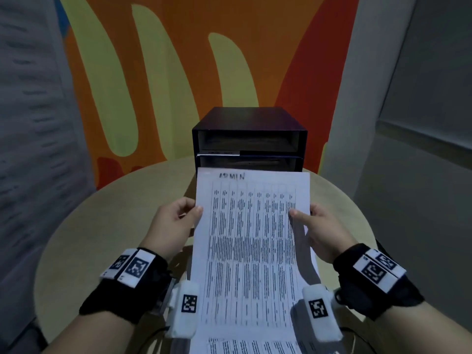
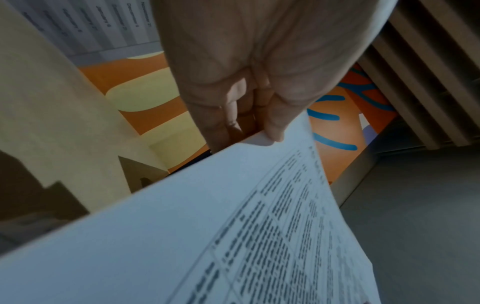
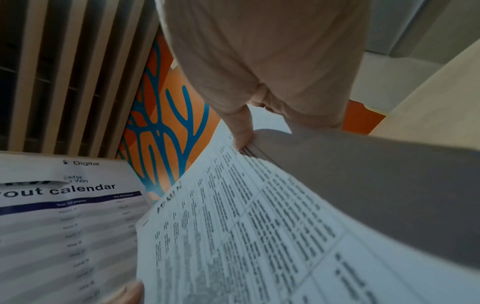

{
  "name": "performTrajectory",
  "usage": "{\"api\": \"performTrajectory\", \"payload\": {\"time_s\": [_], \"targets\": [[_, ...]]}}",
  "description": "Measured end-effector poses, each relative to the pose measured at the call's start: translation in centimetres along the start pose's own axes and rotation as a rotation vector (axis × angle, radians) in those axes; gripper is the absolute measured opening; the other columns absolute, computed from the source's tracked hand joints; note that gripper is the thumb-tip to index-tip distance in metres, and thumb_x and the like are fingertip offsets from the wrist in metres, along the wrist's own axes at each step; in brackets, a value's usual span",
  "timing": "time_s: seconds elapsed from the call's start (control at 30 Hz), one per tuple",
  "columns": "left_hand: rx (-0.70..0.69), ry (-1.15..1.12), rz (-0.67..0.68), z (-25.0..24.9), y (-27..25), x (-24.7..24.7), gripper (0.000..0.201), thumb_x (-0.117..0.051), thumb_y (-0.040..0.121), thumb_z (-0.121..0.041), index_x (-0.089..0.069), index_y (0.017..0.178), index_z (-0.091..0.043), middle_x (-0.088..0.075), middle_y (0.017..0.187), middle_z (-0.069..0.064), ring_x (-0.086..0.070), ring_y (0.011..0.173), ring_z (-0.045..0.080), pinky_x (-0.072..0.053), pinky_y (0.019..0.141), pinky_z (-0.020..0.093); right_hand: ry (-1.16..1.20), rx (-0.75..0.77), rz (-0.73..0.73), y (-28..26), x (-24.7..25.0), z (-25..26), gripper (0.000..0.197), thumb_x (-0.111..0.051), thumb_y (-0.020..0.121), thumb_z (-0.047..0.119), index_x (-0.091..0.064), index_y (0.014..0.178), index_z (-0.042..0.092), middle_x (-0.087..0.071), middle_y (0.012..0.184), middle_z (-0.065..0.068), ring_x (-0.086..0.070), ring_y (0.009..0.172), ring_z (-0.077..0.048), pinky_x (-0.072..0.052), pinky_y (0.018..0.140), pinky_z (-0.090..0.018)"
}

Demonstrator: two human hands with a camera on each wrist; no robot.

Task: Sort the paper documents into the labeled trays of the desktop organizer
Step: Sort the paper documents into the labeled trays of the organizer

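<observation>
A white sheet point(image 1: 251, 241) printed with a dense table and hand-lettered "ADMIN" at its top is held up in front of the black desktop organizer point(image 1: 249, 137). My left hand point(image 1: 176, 221) pinches the sheet's left edge between thumb and fingers; the left wrist view shows the thumb on the paper point(image 2: 233, 226). My right hand point(image 1: 319, 228) pinches the right edge, thumb on the printed face point(image 3: 233, 236). The sheet's top edge covers the organizer's lower front. Its upper tray slots are open at the front, and their labels are too blurred to read.
The organizer stands at the far side of a round beige table point(image 1: 127, 213). More printed papers point(image 1: 252, 347) lie under the held sheet near my body. A calendar sheet point(image 3: 64, 216) shows in the right wrist view. An orange and yellow wall point(image 1: 178, 72) rises behind.
</observation>
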State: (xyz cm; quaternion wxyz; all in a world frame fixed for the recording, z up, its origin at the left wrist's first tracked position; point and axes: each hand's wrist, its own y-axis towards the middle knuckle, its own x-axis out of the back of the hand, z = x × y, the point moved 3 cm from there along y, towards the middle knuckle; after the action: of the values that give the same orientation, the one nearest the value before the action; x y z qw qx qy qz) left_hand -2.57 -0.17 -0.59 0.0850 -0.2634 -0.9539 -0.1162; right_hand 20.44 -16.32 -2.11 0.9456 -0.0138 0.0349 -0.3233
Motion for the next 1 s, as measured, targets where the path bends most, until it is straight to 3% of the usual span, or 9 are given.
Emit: {"api": "performTrajectory", "payload": {"time_s": [0.23, 0.37, 0.43, 0.57, 0.7, 0.8, 0.87, 0.93, 1.0], "targets": [[0.042, -0.018, -0.02, 1.6, 0.2, -0.1, 0.018, -0.057, 0.097, -0.014, -0.066, 0.082, -0.006, -0.073, 0.085, 0.012, -0.067, 0.079, 0.029, -0.053, 0.079, 0.044, -0.034, 0.007, -0.054, -0.5, 0.3, 0.5, 0.021, -0.053, 0.097, 0.01, -0.066, 0.11, -0.001, -0.072, 0.101, -0.02, -0.068, 0.089, -0.035, -0.052, 0.081, -0.051], [0.101, -0.075, -0.037, 2.0, 0.3, -0.4, 0.017, -0.053, 0.098, -0.01, -0.064, 0.088, -0.001, -0.072, 0.084, 0.013, -0.066, 0.072, 0.022, -0.05, 0.063, 0.028, -0.134, -0.073, 0.017, -0.6, 0.7, -0.6, 0.02, -0.057, 0.096, 0.014, -0.068, 0.11, 0.006, -0.073, 0.102, -0.014, -0.066, 0.081, -0.024, -0.049, 0.067, -0.032], [0.144, -0.086, -0.045, 2.5, 0.4, -0.6, 0.019, -0.05, 0.1, -0.011, -0.062, 0.092, 0.001, -0.072, 0.086, 0.013, -0.067, 0.074, 0.022, -0.054, 0.064, 0.03, -0.18, -0.131, 0.068, -0.6, 0.6, -1.4, 0.019, -0.056, 0.096, 0.013, -0.069, 0.108, 0.006, -0.074, 0.101, -0.011, -0.068, 0.083, -0.024, -0.05, 0.071, -0.033], [0.254, -0.032, 0.036, 3.5, 0.3, -1.1, 0.027, -0.049, 0.101, -0.017, -0.063, 0.096, 0.005, -0.072, 0.094, 0.021, -0.069, 0.089, 0.036, -0.051, 0.088, 0.053, -0.243, -0.167, 0.018, -0.1, 0.5, -2.8, 0.018, -0.056, 0.096, 0.011, -0.07, 0.104, 0.003, -0.074, 0.098, -0.012, -0.071, 0.092, -0.028, -0.052, 0.086, -0.039], [0.33, 0.116, 0.21, 4.3, -0.2, -1.1, 0.028, -0.054, 0.096, -0.009, -0.067, 0.072, -0.013, -0.072, 0.074, 0.004, -0.068, 0.075, 0.03, -0.052, 0.073, 0.036, -0.214, -0.192, -0.026, 0.4, 0.3, -3.8, 0.018, -0.053, 0.095, 0.005, -0.07, 0.099, 0.001, -0.074, 0.096, -0.014, -0.07, 0.096, -0.03, -0.049, 0.098, -0.05], [0.358, 0.145, 0.213, 4.9, -0.3, -1.0, 0.041, -0.055, 0.094, -0.01, -0.05, 0.053, -0.014, -0.054, 0.059, 0.011, -0.05, 0.063, 0.025, -0.036, 0.068, 0.032, -0.182, -0.194, -0.056, 0.6, 0.2, -4.2, 0.018, -0.052, 0.096, 0.002, -0.068, 0.1, -0.003, -0.074, 0.096, -0.016, -0.07, 0.096, -0.032, -0.048, 0.099, -0.051], [0.371, 0.091, 0.212, 4.9, -0.2, -1.1, 0.032, -0.052, 0.096, -0.012, -0.055, 0.065, -0.008, -0.059, 0.07, 0.019, -0.053, 0.065, 0.029, -0.043, 0.067, 0.033, -0.175, -0.196, -0.05, 0.7, 0.0, -4.3, 0.017, -0.051, 0.096, 0.003, -0.067, 0.102, -0.001, -0.074, 0.098, -0.015, -0.069, 0.097, -0.032, -0.048, 0.099, -0.051], [0.387, 0.018, 0.213, 5.2, 0.1, -1.4, 0.023, -0.054, 0.093, -0.022, -0.065, 0.09, -0.003, -0.069, 0.091, 0.021, -0.063, 0.079, 0.033, -0.053, 0.082, 0.044, -0.211, -0.195, -0.023, 0.7, -0.1, -4.3, 0.013, -0.055, 0.095, 0.009, -0.063, 0.105, 0.005, -0.074, 0.1, -0.013, -0.07, 0.095, -0.03, -0.051, 0.095, -0.05], [0.392, -0.015, 0.18, 8.4, 1.8, -1.1, 0.053, -0.059, 0.076, -0.045, -0.06, 0.111, -0.005, -0.066, 0.102, 0.013, -0.059, 0.086, 0.029, -0.045, 0.093, 0.058, -0.258, -0.193, 0.0, 0.5, -0.2, -4.1, 0.02, -0.062, 0.091, 0.011, -0.055, 0.11, 0.013, -0.073, 0.099, -0.011, -0.072, 0.085, -0.027, -0.057, 0.08, -0.044]]}}
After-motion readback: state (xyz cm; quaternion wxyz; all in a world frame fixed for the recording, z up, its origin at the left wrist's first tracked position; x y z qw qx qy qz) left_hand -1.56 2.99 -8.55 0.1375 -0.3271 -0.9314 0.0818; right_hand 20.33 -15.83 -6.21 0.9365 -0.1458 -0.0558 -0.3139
